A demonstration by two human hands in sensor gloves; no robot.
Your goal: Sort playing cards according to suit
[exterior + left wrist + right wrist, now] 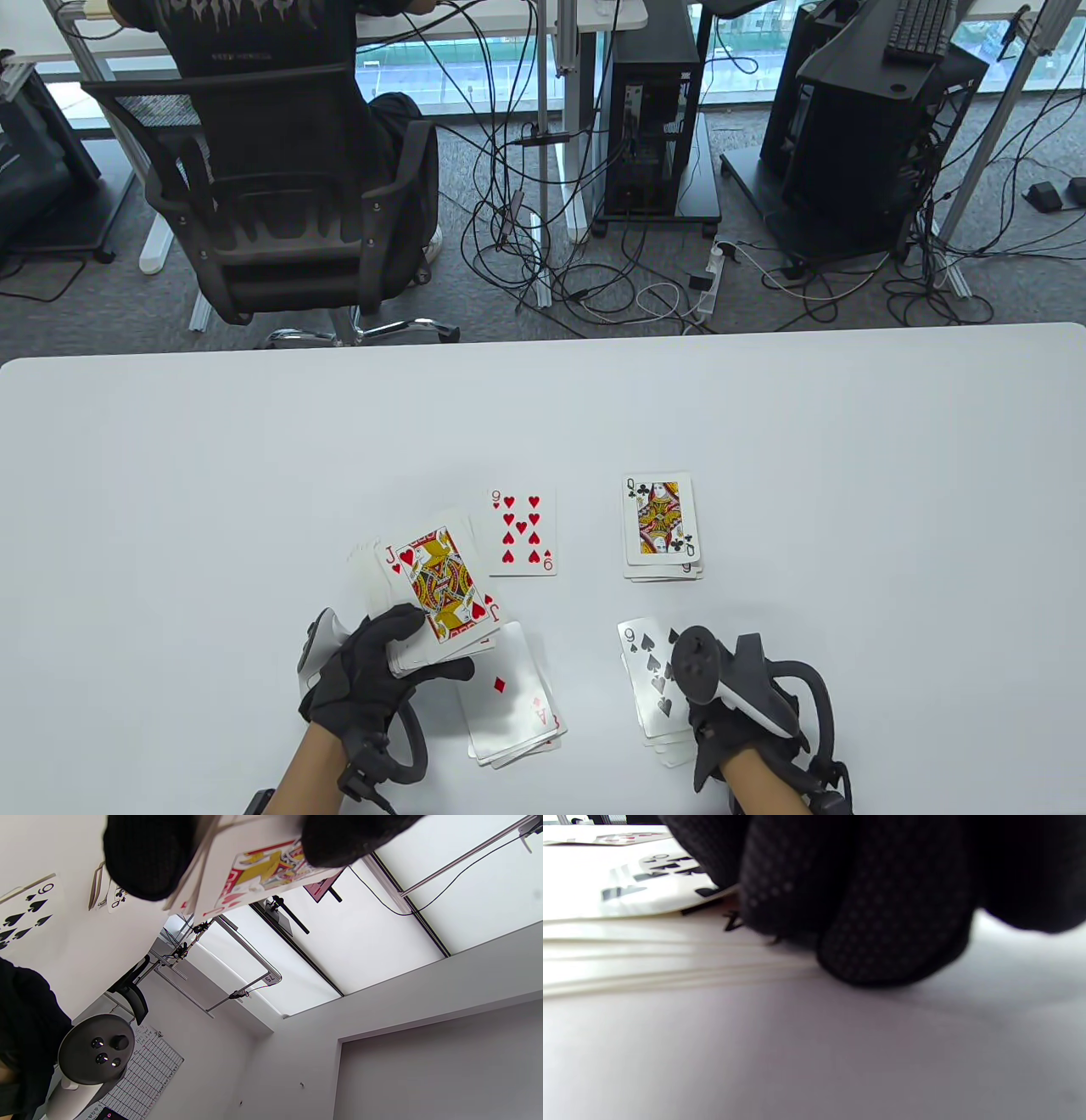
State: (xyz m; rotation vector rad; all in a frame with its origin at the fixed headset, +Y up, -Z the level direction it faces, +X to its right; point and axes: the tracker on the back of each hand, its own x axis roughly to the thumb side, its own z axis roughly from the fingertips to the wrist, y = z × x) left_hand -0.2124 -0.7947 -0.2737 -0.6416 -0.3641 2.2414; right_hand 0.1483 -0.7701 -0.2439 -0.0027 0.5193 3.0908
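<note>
On table: four suit piles laid out, stock in left hand (361,679), jack of hearts (439,584) on top.
Left fingers clamped round stock (424,611), thumb across the jack. Right hand (730,722) down on spade pile (653,683), fingertips (882,942) pressing near edge of the 9; curled or flat – can't tell. Hearts pile (523,532) just beyond stock, diamonds (513,705) under it, clubs (662,526) far right. Next, probably: lift right off spades without dragging the 9, pinch jack by one corner, peel single card, check none stuck beneath. Lay square on 9 of hearts, face up. Keep stock level and clear of diamonds.
</note>
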